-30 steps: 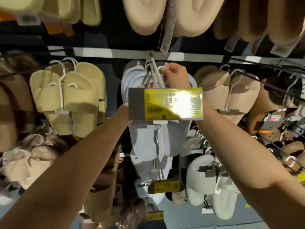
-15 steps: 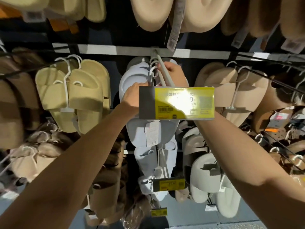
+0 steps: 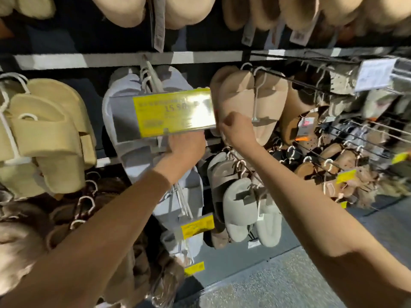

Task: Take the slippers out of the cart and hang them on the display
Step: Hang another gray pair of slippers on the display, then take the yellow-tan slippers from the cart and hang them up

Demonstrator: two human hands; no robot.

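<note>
A pair of pale blue-white slippers hangs on a white hanger from the display peg, half hidden behind a yellow price tag at the peg's end. My left hand is just under the tag against these slippers, and its fingers are hidden by the tag. My right hand is curled into a fist beside the tag's right edge, in front of the beige slippers, with nothing seen in it. No cart is in view.
Yellow slippers hang to the left. Grey slippers and more pale ones hang below, and fluffy tan slippers above. Pegs with tags jut out at right. A grey speckled floor lies below.
My right hand has come off the hanger hooks behind the tag and moved down to the tag's right edge. My left hand dropped from the slippers' top to below the tag.
</note>
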